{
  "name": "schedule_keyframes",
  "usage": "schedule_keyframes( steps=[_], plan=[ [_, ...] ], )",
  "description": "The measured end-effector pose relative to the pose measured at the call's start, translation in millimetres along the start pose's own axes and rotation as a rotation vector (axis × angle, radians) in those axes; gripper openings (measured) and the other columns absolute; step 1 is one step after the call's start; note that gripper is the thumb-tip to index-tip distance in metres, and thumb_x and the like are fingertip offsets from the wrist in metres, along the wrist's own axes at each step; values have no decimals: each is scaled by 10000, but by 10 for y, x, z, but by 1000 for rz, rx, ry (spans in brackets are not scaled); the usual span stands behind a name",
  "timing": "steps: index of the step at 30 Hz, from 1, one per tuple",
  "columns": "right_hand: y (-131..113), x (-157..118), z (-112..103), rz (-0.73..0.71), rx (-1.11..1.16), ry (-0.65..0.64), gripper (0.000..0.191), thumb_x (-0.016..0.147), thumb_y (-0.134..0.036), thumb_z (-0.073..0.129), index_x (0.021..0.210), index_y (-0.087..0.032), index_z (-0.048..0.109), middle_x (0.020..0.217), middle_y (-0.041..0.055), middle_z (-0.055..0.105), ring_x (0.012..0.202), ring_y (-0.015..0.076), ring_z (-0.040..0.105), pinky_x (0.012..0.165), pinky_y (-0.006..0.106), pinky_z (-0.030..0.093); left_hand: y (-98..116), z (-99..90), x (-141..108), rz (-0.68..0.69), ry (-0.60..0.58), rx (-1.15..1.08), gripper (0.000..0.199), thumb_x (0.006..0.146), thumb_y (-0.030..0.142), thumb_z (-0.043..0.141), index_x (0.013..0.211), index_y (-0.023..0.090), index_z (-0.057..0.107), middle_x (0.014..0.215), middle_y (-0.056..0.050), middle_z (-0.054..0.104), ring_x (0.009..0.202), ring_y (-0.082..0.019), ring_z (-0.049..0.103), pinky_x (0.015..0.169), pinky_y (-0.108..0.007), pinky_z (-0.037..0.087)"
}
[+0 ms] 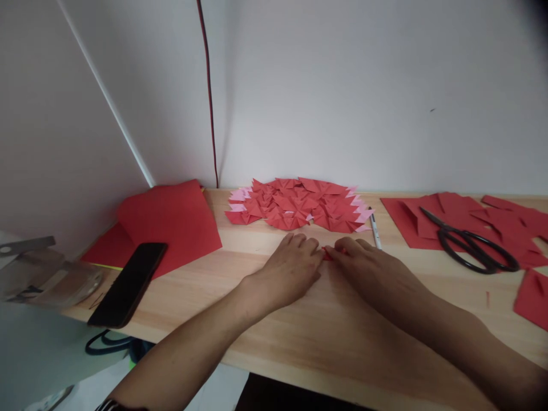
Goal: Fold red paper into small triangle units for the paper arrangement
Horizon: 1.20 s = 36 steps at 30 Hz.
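Observation:
My left hand (295,264) and my right hand (356,260) meet at the middle of the wooden table (325,337). Between their fingertips shows a small piece of red paper (327,255), mostly covered by the fingers. Both hands have curled fingers pinched on it. Just behind them lies a wide cluster of folded red paper pieces (295,204), with pink pointed ones (362,212) at its sides. A white pen (375,229) rests to the right of the cluster.
Large red sheets (171,222) and a black phone (128,284) lie at left, near a clear plastic container (64,279). Black-handled scissors (468,244) rest on red paper scraps (454,208) at right. Another red piece (533,297) sits at the right edge. A wall stands behind.

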State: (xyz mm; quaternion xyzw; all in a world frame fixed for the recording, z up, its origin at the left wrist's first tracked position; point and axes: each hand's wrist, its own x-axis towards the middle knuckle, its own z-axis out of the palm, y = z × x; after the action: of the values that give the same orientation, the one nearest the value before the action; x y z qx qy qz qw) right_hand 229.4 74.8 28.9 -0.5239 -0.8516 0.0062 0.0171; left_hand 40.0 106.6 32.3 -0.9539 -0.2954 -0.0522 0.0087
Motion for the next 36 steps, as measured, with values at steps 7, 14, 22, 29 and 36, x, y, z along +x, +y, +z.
schedule_keyframes(
  steps=[7,14,22,29,36],
  plan=[
    [73,18,-40,1,35,28,299,867,-44,431,977,-181,672,973,84,614,870,197,603,636,276,470,23,8,-9,30,-42,53,240,933,179,360,1042,112,564,998,-118,541,961,-230,490,866,-393,414],
    [162,134,-58,67,201,57,314,920,-170,406,957,-250,708,928,43,659,854,173,617,675,265,446,132,8,-13,-76,-37,106,288,891,103,374,1117,95,553,1040,-144,546,997,-266,484,894,-432,406],
    [237,196,31,95,220,114,251,902,-237,461,885,-250,712,925,12,695,817,161,637,659,256,429,222,-15,8,-40,-24,102,208,856,113,442,1014,102,577,974,-138,567,928,-257,494,787,-385,433],
    [231,241,-9,127,225,80,187,871,-280,520,853,-261,705,892,-4,702,763,156,630,594,250,382,195,30,-26,-64,-78,31,278,847,100,438,1111,131,523,761,-72,613,805,-249,545,695,-365,433],
    [163,424,-221,108,115,-96,98,824,-259,579,755,-206,624,748,-2,674,675,140,585,544,238,302,175,65,-40,-96,-137,-3,322,836,92,452,1154,131,490,768,-66,638,716,-228,606,621,-331,446]
  ],
)
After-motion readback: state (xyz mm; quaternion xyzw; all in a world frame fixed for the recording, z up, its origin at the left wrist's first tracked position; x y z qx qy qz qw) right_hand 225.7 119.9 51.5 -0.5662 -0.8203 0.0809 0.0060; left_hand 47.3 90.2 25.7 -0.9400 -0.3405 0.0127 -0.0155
